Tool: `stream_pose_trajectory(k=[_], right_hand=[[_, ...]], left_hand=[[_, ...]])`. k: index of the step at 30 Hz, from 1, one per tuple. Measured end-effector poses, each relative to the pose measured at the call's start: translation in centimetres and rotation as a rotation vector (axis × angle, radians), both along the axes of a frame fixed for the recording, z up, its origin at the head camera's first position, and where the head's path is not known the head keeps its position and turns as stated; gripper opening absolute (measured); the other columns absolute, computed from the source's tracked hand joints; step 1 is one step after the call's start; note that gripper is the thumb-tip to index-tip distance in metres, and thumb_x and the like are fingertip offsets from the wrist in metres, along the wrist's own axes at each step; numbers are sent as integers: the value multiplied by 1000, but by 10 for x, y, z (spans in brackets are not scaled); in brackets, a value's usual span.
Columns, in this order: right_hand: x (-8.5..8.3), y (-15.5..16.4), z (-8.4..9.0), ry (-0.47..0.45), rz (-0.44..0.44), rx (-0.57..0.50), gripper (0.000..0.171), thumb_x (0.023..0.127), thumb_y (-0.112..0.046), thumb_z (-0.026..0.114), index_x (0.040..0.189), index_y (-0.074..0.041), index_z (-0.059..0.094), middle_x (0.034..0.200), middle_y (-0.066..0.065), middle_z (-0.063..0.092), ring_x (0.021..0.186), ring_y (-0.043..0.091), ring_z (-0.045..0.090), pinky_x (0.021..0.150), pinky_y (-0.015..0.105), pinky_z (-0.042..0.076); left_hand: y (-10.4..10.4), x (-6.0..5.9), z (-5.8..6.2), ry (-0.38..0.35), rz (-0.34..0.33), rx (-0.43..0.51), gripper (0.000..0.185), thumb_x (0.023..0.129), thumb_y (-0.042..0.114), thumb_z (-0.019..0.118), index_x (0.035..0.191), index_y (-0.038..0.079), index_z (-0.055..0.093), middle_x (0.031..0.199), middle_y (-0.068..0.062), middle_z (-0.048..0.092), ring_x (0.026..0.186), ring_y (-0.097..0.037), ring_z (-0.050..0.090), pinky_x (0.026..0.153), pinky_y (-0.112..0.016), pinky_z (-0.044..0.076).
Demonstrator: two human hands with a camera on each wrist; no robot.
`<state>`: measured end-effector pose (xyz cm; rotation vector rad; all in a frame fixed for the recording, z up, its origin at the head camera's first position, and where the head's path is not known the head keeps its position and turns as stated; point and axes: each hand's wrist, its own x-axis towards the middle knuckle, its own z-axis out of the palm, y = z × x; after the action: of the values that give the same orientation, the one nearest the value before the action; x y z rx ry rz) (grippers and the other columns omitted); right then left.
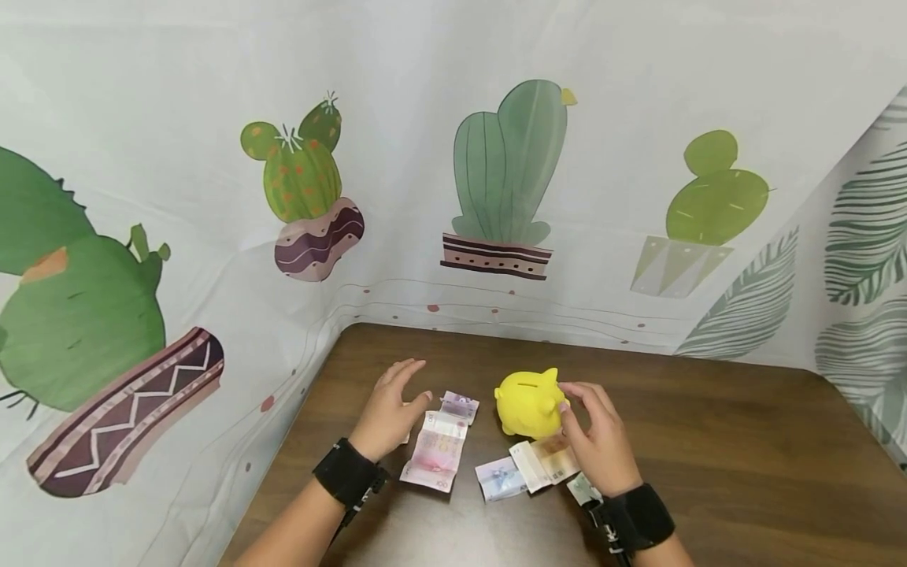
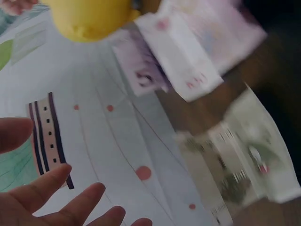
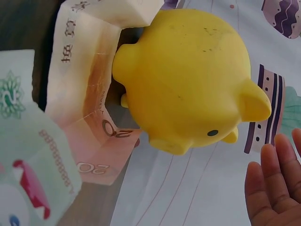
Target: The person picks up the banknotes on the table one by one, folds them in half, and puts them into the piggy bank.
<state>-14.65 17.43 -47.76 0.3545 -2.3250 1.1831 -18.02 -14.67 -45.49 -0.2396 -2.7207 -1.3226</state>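
A yellow piggy bank [image 1: 527,417], slot on top, stands on the table. My right hand [image 1: 601,441] is beside its snout end with fingers extended; the right wrist view shows a gap between the fingers and the pig [image 3: 188,80]. My left hand [image 1: 388,413] hovers over the table's left side, fingers spread, holding nothing. Right of it lie a creased pink 100 banknote [image 1: 434,457] and a purple 5 banknote [image 1: 459,406]. A greenish banknote [image 2: 261,155] is mostly hidden under that hand in the head view. Before the pig lie a blue banknote [image 1: 499,479] and an orange-brown 20 banknote [image 1: 549,461].
Another green banknote [image 1: 583,490] lies partly hidden by the right wrist. Both wrists wear black straps [image 1: 347,472]. The brown wooden table [image 1: 744,441] extends to the right. A white cloth [image 1: 397,157] printed with cacti hangs behind and to the left.
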Motion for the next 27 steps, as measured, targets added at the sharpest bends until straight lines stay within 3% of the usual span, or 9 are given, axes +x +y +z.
stream_pose_trajectory(k=[7,18,27], right_hand=[[0,0,-1,-6,3,13,29,96,-3,64,125,-6,65,122,4,63,112,20,58,99,8,39],[-1,-2,-4,20,14,28,28,93,0,66,121,-6,67,119,3,65,111,11,59,100,3,37],[0,-2,-4,2,20,30,26,94,-1,66,119,-8,67,116,0,66,110,15,62,101,4,39]], left_hand=[[-9,-7,-6,28,-7,-146,56,91,21,67,144,7,54,156,-18,43,149,-43,32,118,-67,27],[-29,-10,-24,-10,-37,-318,57,92,22,63,145,7,53,158,-21,41,149,-46,29,118,-70,21],[-38,-10,-38,51,-81,-405,54,89,16,66,140,3,57,152,-25,47,143,-47,40,115,-66,32]])
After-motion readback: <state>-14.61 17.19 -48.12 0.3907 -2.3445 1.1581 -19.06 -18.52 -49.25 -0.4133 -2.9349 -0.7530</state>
